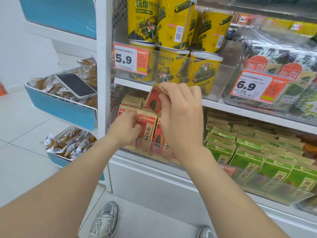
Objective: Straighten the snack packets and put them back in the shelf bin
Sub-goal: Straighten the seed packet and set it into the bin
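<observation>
Red packets mostly fill the bin; your left hand grips the front row, your right hand pinches a raised packet, unplaced.

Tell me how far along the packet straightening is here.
Done: most red packets stand upright in the shelf bin. In hand: the right hand pinches one lifted packet above them while the left hand grips the front ones. Left: slot that packet back in.

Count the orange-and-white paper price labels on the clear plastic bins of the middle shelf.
2. The 5.9 label hangs before the yellow cylindrical cans, left; the 6.9 label before the dark-green seaweed packs, right. More may lie beyond the right edge.
</observation>
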